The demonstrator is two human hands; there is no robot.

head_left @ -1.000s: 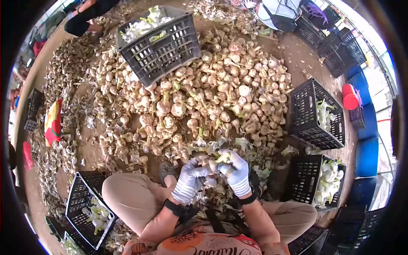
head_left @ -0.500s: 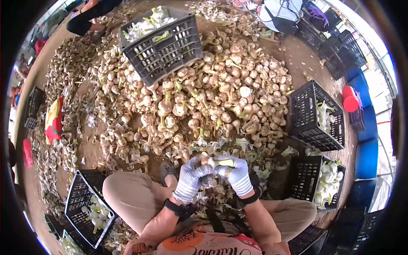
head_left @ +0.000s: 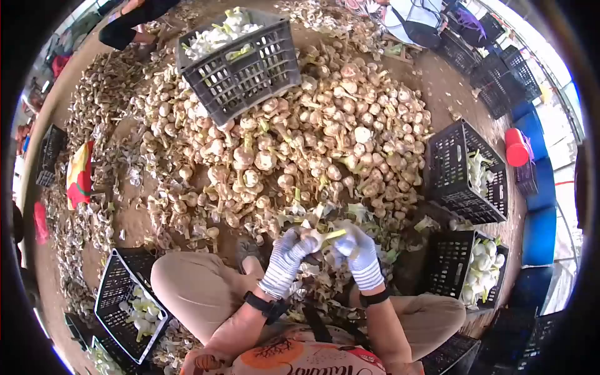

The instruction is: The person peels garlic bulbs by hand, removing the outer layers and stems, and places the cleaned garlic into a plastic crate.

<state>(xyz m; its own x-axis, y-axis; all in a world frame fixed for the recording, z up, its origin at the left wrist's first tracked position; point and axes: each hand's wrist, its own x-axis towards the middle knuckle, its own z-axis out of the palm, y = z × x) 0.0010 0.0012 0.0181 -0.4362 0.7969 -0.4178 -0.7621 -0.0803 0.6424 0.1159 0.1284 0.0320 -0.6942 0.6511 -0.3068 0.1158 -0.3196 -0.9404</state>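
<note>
Both hands wear white-and-blue striped gloves and meet low in the middle of the view. My left hand is closed around a garlic bulb, whose pale green stem points to the right. My right hand is right beside that stem, its fingers bent together and slightly blurred; what they pinch is hidden. Below the hands lie loose garlic skins. A large heap of unpeeled garlic spreads just beyond them.
A black crate of white garlic stands on the heap. More garlic crates sit at the right, lower right and lower left. Another person's leg shows at the top left. Blue bins line the right edge.
My right hand has shifted slightly right and down, turning beside the stem. My left hand still holds the garlic bulb, and more of its stem shows between the hands.
</note>
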